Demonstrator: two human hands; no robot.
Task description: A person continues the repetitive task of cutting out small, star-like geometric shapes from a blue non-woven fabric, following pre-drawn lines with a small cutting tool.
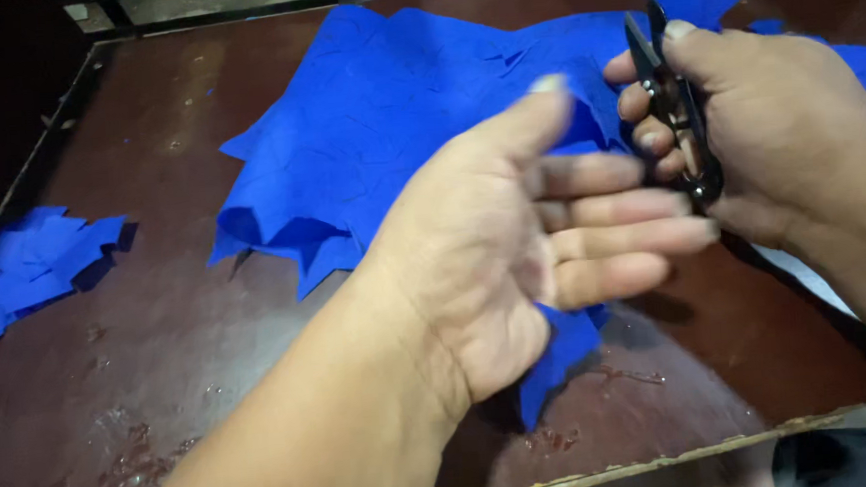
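From the head camera, the blue cloth (386, 126) lies crumpled across the far middle of the brown table (157, 321), one corner hanging toward the near edge under the left hand (514, 259). That hand is spread, fingers apart and blurred with motion, palm over the cloth; whether it grips any fold I cannot tell. The right hand (756, 123), just right of the cloth, is closed around small black snips (675, 108), blades pointing up and away, thumb on top.

The left fingertips sit very near the blades. The moving hand could well brush the points and get nicked, or the loose cloth could bunch so that a cut goes crooked.

A pile of blue scraps (34, 268) lies well left of the cloth, near the table's left edge.
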